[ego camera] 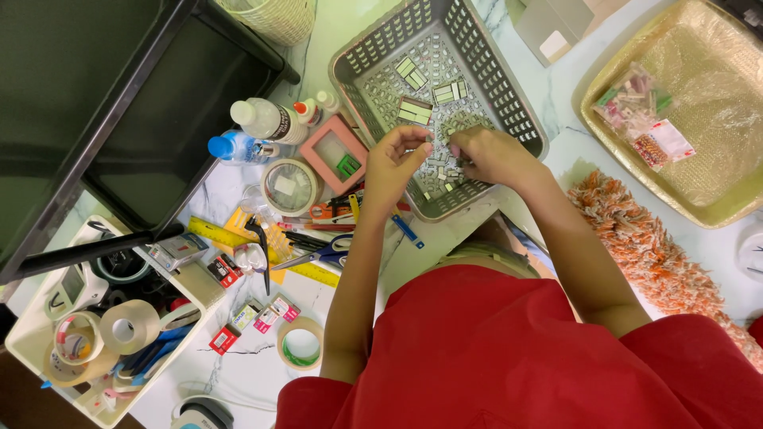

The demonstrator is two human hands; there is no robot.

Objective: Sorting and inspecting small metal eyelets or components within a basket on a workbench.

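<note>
Here, at the frame's left, I see a white plastic organiser box (32, 342) of tape rolls. Mid-frame, my left hand (395, 161) pinches a small silvery staple strip (430, 145) over the grey perforated plastic basket (509, 87); my right hand (493, 155) curls beside it, fingertips among the loose strips. A gold tray (715, 210) sits right.

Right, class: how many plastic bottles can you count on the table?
3. A clear bottle with white cap, a blue-capped bottle just below it, and a small orange-tipped glue bottle beside them, all left of the grey basket. More may be hidden in the clutter.
</note>
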